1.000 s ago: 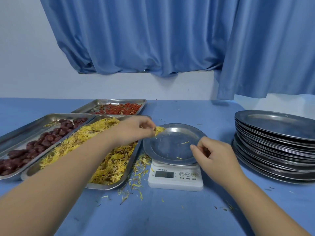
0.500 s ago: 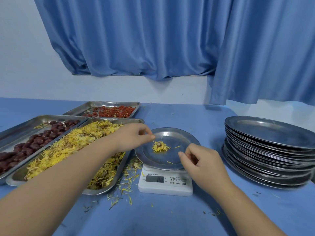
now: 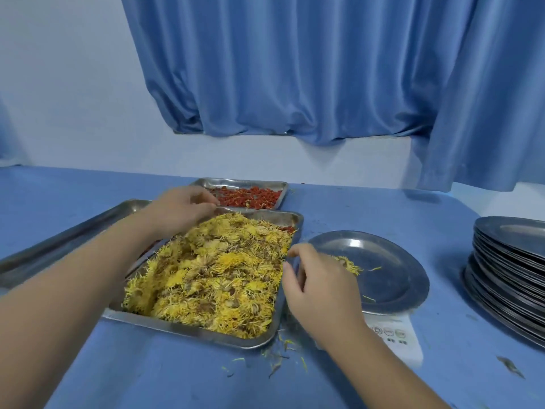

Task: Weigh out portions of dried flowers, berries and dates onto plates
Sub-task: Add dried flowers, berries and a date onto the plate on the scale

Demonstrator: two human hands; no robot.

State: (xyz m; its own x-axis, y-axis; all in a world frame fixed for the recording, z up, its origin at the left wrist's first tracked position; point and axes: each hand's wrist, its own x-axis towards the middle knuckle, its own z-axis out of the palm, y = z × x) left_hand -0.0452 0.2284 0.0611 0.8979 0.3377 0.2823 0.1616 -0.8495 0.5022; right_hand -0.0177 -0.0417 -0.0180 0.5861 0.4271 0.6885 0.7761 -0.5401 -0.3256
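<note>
At the far left stands a long steel tray [image 3: 67,234]; the arm covers nearly all of it, so I cannot see what is in it. Next I have the left hand [image 3: 182,208] over the far end of the flower tray [image 3: 188,327]. Its fingers are bent downward near the tray's far rim. The picture is blurred there, so I cannot tell if they pinch any dried flowers [image 3: 212,276]. Behind it is the berry tray [image 3: 236,182] with the red berries [image 3: 250,196].

The right hand [image 3: 318,287] lies with curled fingers at the left edge of the plate [image 3: 392,278]. I cannot see whether it grips the rim. The plate sits on the scale [image 3: 395,338] and carries only a small tuft of flowers [image 3: 349,262]. At the far right, a stack of plates [image 3: 513,276] waits on the bench [image 3: 354,208].

I judge we are early in the flower portion. The next move calls for a fresh pinch of flowers carried to the plate. The right wrist must also clear the scale's display, which it hides now.
</note>
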